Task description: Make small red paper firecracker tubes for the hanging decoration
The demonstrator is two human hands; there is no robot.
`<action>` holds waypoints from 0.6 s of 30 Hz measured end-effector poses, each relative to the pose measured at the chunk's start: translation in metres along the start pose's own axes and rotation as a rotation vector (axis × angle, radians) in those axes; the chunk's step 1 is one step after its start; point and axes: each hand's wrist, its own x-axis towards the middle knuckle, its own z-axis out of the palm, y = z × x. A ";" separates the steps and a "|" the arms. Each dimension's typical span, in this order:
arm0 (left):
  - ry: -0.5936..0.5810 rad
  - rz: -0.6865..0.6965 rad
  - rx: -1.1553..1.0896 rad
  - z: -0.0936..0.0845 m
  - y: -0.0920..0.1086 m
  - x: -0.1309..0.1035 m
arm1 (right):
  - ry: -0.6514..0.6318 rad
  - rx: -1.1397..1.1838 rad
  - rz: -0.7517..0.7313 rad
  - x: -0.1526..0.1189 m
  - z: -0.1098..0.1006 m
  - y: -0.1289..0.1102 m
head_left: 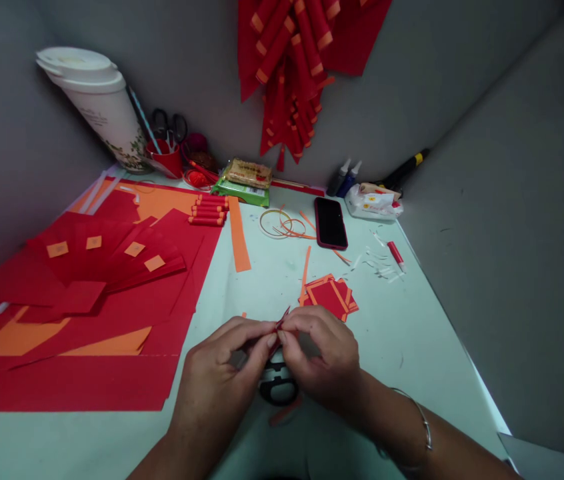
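Observation:
My left hand (222, 363) and my right hand (325, 350) meet at the lower middle, thumbs and index fingers pinched together on a small piece of red paper (280, 325). Its pointed tip sticks up between the fingertips; the rest is hidden by them. Black-handled scissors (278, 391) lie on the table just below, between the two hands. Beyond my right fingertips is a loose stack of red squares with orange edges (329, 297). An orange strip (305, 275) lies beside the stack.
Red and orange sheets (137, 380) cover the left. Small red rolls (208, 211), rings (276, 223), a phone (331, 223), glue bottles (349, 179) and a red tube (396, 255) lie further back. A white cup (102, 110) stands back left; red paper firecrackers (295, 60) hang ahead.

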 end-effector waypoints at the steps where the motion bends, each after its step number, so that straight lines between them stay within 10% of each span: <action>1: 0.004 0.004 0.002 0.000 0.000 0.000 | -0.012 -0.008 -0.016 0.000 0.000 0.000; 18: 0.001 0.121 0.071 0.004 -0.007 -0.004 | -0.018 -0.041 -0.039 -0.002 -0.001 0.001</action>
